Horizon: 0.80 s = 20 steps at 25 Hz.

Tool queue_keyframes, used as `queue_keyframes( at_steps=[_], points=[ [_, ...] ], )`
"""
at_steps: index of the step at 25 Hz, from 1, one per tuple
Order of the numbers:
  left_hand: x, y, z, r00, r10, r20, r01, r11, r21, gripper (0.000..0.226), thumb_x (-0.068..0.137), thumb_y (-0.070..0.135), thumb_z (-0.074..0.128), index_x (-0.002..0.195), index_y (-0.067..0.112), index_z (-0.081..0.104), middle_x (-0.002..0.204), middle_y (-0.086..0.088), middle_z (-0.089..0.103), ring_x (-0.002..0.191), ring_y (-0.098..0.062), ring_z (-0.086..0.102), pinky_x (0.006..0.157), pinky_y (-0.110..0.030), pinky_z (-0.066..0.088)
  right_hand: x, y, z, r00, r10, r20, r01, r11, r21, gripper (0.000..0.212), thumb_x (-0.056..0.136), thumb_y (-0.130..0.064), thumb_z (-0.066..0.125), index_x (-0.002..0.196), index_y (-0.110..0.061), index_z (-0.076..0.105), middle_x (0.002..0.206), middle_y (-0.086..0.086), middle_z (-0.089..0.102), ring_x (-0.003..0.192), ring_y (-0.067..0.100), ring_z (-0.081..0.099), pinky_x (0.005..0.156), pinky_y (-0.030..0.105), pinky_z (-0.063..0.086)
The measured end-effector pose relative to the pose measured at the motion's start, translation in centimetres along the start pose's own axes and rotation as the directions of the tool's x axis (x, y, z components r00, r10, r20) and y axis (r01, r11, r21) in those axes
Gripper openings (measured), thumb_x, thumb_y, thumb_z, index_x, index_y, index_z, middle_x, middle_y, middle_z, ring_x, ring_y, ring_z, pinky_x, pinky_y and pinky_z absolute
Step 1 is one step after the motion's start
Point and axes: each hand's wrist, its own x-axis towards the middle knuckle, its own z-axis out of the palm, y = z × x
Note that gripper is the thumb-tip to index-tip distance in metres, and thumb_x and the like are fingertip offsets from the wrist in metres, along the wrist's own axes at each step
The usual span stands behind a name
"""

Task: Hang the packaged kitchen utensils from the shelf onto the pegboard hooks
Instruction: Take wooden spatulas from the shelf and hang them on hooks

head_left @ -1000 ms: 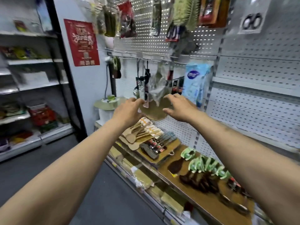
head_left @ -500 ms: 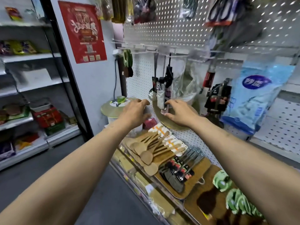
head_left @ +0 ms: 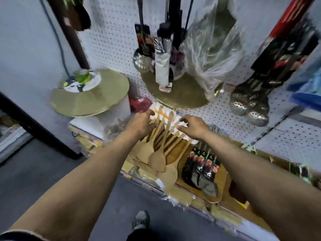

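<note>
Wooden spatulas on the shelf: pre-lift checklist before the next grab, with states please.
1. Both hands at the pile: ok. Left hand and right hand sit over the handle ends of the wooden spatulas.
2. Firm grip on one pack: cannot tell. The fingers are loosely curled and the frame is blurred.
3. One pack singled out: not ok. The spatulas lie fanned and overlapping.
4. White header cards reachable: ok, they show between the hands.
5. Free hook on the pegboard: cannot tell, no hooks are in view.
6. Path upward: not ok. A gold disc and a plastic bag hang directly above.
</note>
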Motion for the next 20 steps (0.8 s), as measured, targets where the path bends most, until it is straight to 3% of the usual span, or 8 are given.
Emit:
queue_keyframes(
  at_steps=[6,10,13,17,20],
  points=[
    [6.5,-3.8,7.6,0.964,0.083,0.254,-0.044,0.987,-0.157,0.047,0.087,0.036,0.068,0.127,0.015,0.055,0.115,-0.014,0.066,0.108,-0.030,0.060,0.086,-0.035,0.048,3.0,3.5,8.2,0.904,0.399,0.154,-0.424,0.882,0.205,0.040,0.093,-0.039,0.066,0.121,-0.010,0.066,0.124,0.009,0.067,0.118,0.027,0.060,0.094,0.031,0.046],
    [9.3,-4.4,12.3,0.928,0.064,0.368,0.020,0.975,-0.220,0.046,0.088,0.037,0.068,0.127,0.017,0.055,0.120,-0.007,0.066,0.111,-0.026,0.061,0.089,-0.035,0.051,5.1,5.4,12.4,0.805,0.562,0.190,-0.592,0.744,0.309,0.045,0.092,-0.042,0.066,0.125,-0.011,0.065,0.126,0.008,0.066,0.117,0.024,0.061,0.089,0.026,0.045],
    [11.1,-5.2,14.9,0.917,0.055,0.394,0.059,0.961,-0.272,0.048,0.087,0.038,0.068,0.128,0.016,0.056,0.121,-0.006,0.067,0.111,-0.025,0.062,0.089,-0.035,0.051,6.6,6.1,14.5,0.744,0.642,0.185,-0.656,0.652,0.380,0.041,0.092,-0.038,0.068,0.121,-0.010,0.067,0.122,0.010,0.067,0.115,0.026,0.062,0.085,0.026,0.046],
    [12.6,-5.8,17.4,0.919,0.008,0.394,0.103,0.961,-0.258,0.048,0.086,0.039,0.069,0.126,0.016,0.054,0.113,-0.007,0.069,0.107,-0.026,0.064,0.087,-0.040,0.053,9.1,5.9,17.0,0.724,0.659,0.202,-0.661,0.581,0.474,0.037,0.092,-0.040,0.067,0.116,-0.012,0.070,0.117,0.007,0.070,0.112,0.024,0.063,0.088,0.025,0.046],
    [12.6,-5.6,18.4,0.954,-0.032,0.300,0.109,0.964,-0.243,0.042,0.087,0.036,0.069,0.121,0.016,0.054,0.109,-0.007,0.070,0.104,-0.027,0.065,0.085,-0.042,0.054,11.0,4.9,18.2,0.724,0.657,0.209,-0.648,0.545,0.532,0.037,0.090,-0.043,0.068,0.113,-0.015,0.072,0.111,0.003,0.072,0.108,0.021,0.065,0.091,0.025,0.048]
  ],
)
